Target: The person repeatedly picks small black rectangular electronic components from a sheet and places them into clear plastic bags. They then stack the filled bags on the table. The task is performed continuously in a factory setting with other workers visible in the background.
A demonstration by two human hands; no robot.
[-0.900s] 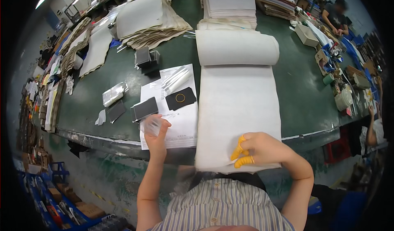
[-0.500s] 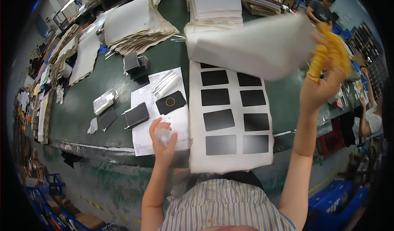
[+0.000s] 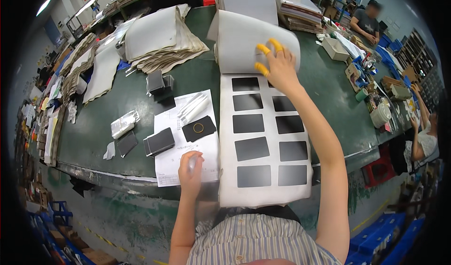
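Observation:
Black rectangular cards (image 3: 253, 176) lie in two columns on a long white sheet (image 3: 235, 197) in front of me. At its far end, a large white sheet (image 3: 244, 41) is turned back over the stack. My right hand (image 3: 280, 67), with yellow finger covers on several fingers, rests on this turned-back sheet, fingers spread. My left hand (image 3: 190, 173) is curled over a printed paper (image 3: 167, 171), closed round a clear, crumpled-looking piece of plastic (image 3: 192, 161). Just beyond it lie a stack of black cards (image 3: 160, 142) and a black card with a yellow ring (image 3: 199, 129).
Clear film (image 3: 193, 107) lies on the paper. To the left are a clear-wrapped pack (image 3: 125, 124), a dark card (image 3: 127, 144) and a block of dark cards (image 3: 157, 81). Sheet piles (image 3: 152, 39) stand behind. A white tray (image 3: 335, 48) and a seated person (image 3: 365, 23) are at right.
My right hand has swung from the right to the back middle, laying the lifted white sheet over the far stack. More cards show now. The left hand has closed further.

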